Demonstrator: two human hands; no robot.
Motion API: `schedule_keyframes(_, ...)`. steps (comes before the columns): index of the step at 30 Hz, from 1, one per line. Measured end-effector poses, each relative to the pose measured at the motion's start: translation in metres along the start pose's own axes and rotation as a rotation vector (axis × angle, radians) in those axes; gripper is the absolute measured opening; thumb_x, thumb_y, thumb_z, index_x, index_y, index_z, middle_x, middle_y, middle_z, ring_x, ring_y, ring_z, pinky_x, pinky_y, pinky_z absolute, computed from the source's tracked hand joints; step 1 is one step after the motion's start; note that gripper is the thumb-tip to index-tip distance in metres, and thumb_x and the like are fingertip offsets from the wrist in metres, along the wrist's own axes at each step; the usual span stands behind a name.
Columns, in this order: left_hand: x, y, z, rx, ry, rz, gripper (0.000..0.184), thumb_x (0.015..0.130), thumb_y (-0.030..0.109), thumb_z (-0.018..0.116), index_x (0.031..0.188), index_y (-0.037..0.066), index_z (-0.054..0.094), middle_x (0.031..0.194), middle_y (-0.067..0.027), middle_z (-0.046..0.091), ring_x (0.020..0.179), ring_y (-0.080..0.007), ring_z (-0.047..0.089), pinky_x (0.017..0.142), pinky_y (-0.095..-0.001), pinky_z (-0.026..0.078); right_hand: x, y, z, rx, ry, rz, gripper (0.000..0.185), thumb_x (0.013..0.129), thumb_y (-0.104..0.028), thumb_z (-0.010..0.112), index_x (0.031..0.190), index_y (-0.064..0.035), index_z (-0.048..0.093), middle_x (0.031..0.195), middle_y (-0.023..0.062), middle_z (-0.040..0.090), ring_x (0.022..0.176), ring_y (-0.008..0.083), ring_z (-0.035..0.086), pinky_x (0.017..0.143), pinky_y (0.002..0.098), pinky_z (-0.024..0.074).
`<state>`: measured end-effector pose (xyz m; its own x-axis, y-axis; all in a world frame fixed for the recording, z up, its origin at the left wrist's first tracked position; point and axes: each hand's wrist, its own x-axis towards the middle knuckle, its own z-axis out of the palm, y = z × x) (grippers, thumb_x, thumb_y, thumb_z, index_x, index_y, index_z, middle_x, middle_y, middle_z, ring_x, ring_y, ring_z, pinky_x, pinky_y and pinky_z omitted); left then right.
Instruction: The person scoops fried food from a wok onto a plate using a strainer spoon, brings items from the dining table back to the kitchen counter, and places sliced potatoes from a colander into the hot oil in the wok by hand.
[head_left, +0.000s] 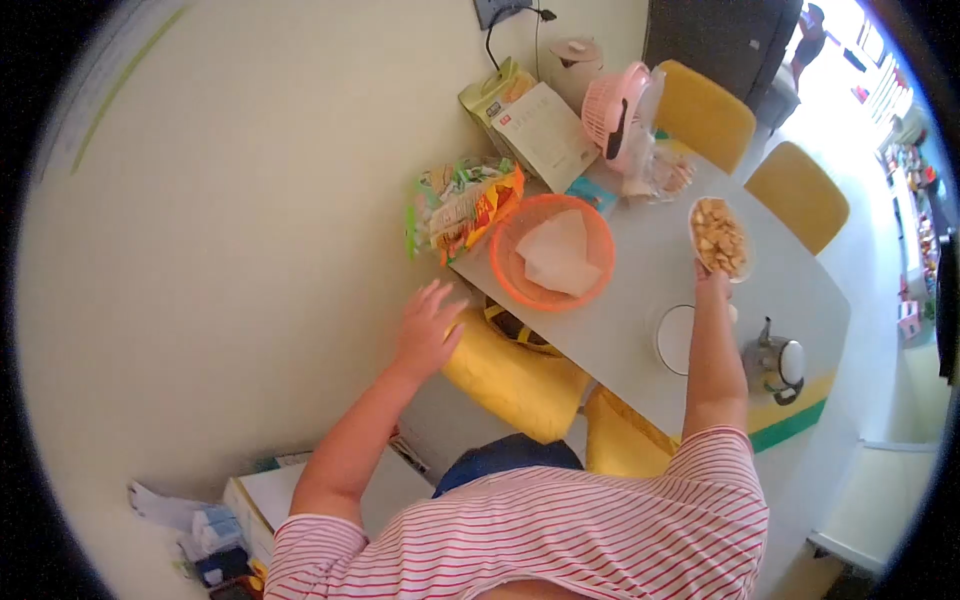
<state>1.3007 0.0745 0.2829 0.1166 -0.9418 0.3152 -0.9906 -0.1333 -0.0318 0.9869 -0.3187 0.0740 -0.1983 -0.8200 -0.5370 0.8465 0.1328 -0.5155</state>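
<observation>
My right hand [712, 280] grips the near rim of a white bowl [748, 262] over the table's far side. Light-brown chunks [718, 235] fill it; I cannot tell what food they are. My left hand [430, 322] is in the air above the yellow chair [515, 380], fingers apart and holding nothing. Closest to it on the table are a colourful snack bag [465, 210] and an orange basket [552, 303] with a pale sheet [560, 252] inside. Beside my right forearm lies a round white dish [674, 340], partly hidden by the arm.
A metal kettle [775, 362] stands at the table's right end. Towards the wall are a white box [545, 135], a green pouch [497, 95], a pink basket [612, 110] and a clear plastic bag [660, 172]. Yellow chairs [798, 195] line the far side. A person [808, 40] is in the background.
</observation>
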Motion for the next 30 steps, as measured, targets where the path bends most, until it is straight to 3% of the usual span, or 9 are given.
schedule_keyframes(7,0.125,-0.051,0.093,-0.094,-0.163,-0.199,0.056,0.072,0.019,0.064,0.119,0.002,0.041,0.117,-0.015,0.046,0.107,-0.0312,0.045,0.089,-0.0393,0.038,0.082,0.035,0.006,-0.035,0.201,-0.101,0.039,0.086,0.001,0.037,0.124,-0.0011,0.028,0.115,0.0205,0.045,0.095,0.0365,0.054,0.074,0.0452,0.0539)
schedule_keyframes(13,0.161,-0.102,0.144,-0.029,-0.413,-0.314,0.031,0.074,0.018,0.06,0.103,0.008,0.056,0.083,-0.015,0.06,0.077,-0.0305,0.058,0.068,-0.0399,0.047,0.105,0.047,-0.021,0.035,0.086,-0.127,0.038,0.087,-0.006,0.041,0.123,-0.0016,0.029,0.115,0.0202,0.044,0.098,0.035,0.053,0.077,0.0434,0.0526)
schedule_keyframes(18,0.18,-0.132,0.132,-0.254,-0.17,-0.301,0.014,0.078,0.014,0.051,0.089,0.008,0.059,0.073,-0.015,0.059,0.07,-0.0328,0.057,0.06,-0.0427,0.045,0.063,0.044,-0.001,-0.062,0.327,0.03,0.036,0.085,-0.01,0.043,0.118,0.0012,0.034,0.1,0.0159,0.052,0.087,0.0287,0.056,0.075,0.0396,0.0522)
schedule_keyframes(20,0.185,-0.139,0.122,-0.302,-0.194,-0.198,0.014,0.078,0.013,0.049,0.088,0.008,0.058,0.074,-0.0154,0.059,0.07,-0.0331,0.057,0.059,-0.0433,0.044,-0.045,0.062,0.06,-0.511,0.034,-0.315,0.022,0.082,-0.005,0.046,0.102,0.0029,0.046,0.09,0.0146,0.057,0.083,0.0247,0.058,0.07,0.0323,0.051)
schedule_keyframes(22,0.176,-0.139,0.105,-0.276,-0.305,-0.063,0.014,0.079,0.014,0.049,0.089,0.008,0.058,0.073,-0.0156,0.059,0.069,-0.033,0.057,0.059,-0.0438,0.044,-0.142,0.087,0.124,-0.468,-0.661,-0.252,0.019,0.074,0.002,0.049,0.092,0.0002,0.054,0.083,0.0109,0.059,0.077,0.02,0.058,0.069,0.0277,0.0477)
schedule_keyframes(23,0.171,-0.137,0.096,-0.333,-0.334,-0.016,0.015,0.079,0.014,0.049,0.09,0.008,0.058,0.073,-0.0154,0.059,0.069,-0.0327,0.057,0.059,-0.0435,0.044,-0.195,0.105,0.152,-0.712,-0.729,-0.296,0.014,0.071,0.004,0.05,0.083,-0.0008,0.058,0.084,0.0089,0.06,0.077,0.0188,0.058,0.071,0.03,0.0466)
schedule_keyframes(25,0.158,-0.135,0.077,-0.433,-0.387,0.071,0.018,0.078,0.014,0.05,0.092,0.009,0.058,0.073,-0.0152,0.059,0.068,-0.0322,0.057,0.059,-0.0431,0.044,-0.242,0.138,0.169,-1.202,-1.31,-0.497,0.014,0.072,-0.004,0.055,0.084,-0.0053,0.06,0.082,0.0076,0.062,0.081,0.0226,0.059,0.069,0.0338,0.0457)
schedule_keyframes(27,0.142,-0.14,0.053,-0.403,-0.367,0.168,0.019,0.077,0.015,0.049,0.093,0.01,0.058,0.071,-0.0141,0.058,0.068,-0.0313,0.057,0.059,-0.0422,0.044,-0.284,0.162,0.181,-1.705,-1.549,-0.618,0.014,0.073,-0.012,0.055,0.086,-0.0069,0.061,0.084,0.0106,0.062,0.081,0.0271,0.059,0.068,0.0362,0.0462)
schedule_keyframes(30,0.106,-0.155,0.039,-0.435,-0.398,0.286,0.02,0.076,0.016,0.05,0.093,0.011,0.059,0.069,-0.0124,0.058,0.067,-0.0298,0.058,0.059,-0.0411,0.044,-0.306,0.196,0.152,-1.88,-1.599,-0.302,0.012,0.073,-0.008,0.055,0.083,-0.0057,0.061,0.09,0.0136,0.06,0.082,0.0306,0.057,0.072,0.0358,0.0456)
